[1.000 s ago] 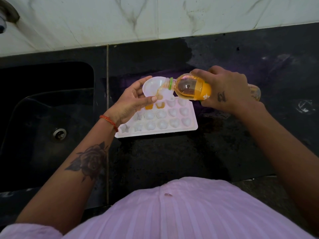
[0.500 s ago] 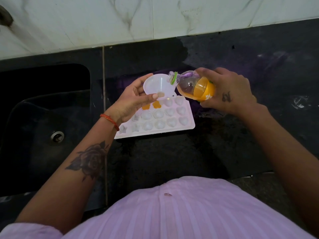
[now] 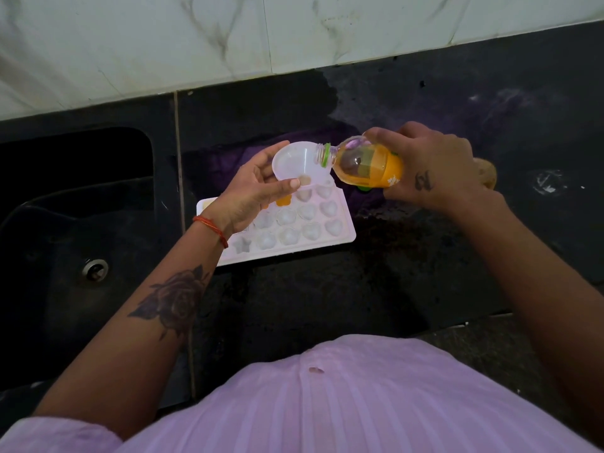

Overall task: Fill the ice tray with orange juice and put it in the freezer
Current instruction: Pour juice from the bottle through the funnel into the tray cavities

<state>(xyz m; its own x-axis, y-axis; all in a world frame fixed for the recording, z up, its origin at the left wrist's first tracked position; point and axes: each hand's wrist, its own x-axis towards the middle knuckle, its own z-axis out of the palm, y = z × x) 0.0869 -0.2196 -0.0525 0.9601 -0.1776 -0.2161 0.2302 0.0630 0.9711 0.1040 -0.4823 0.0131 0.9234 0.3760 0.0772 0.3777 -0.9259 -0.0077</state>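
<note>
Orange-labelled juice bottle (image 3: 366, 165) — writing unreadable

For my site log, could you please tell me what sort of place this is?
Most likely a home kitchen: a black stone counter with a sunken sink and drain, backed by marble-look wall tiles.

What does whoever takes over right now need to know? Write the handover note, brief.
Left hand: holds the white funnel over the ice tray's far row.
Right hand: grips the juice bottle, tipped with its mouth at the funnel rim.
Ice tray: flat on the black counter, beside the sink.
Done: one visible cell holds orange juice; cells under the left hand are hidden.
Left: fill the pale, empty-looking cells, then carry the tray to the freezer, which is not in view.
</note>
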